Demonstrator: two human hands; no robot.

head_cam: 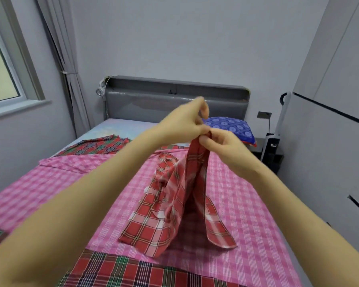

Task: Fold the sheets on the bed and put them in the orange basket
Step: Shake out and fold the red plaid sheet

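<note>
Both left hand (186, 123) and right hand (223, 147) | pinch red plaid sheet (174, 204) | top edge

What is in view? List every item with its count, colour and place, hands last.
red plaid sheet: one, red and white, held up at centre
pink checked sheet: one, pink and white, spread over the bed
red-green plaid sheets: three patches, red and green, near edge, left edge, far left
pillow: one, blue floral, far right by the headboard
headboard: one, grey, far end of bed
curtain: one, grey, left corner
window: one, grey-framed, left wall
vacuum cleaner: one, white, right of bed
left grip: one, bare, pinches the red plaid sheet's top
right grip: one, bare, pinches the same top
</note>
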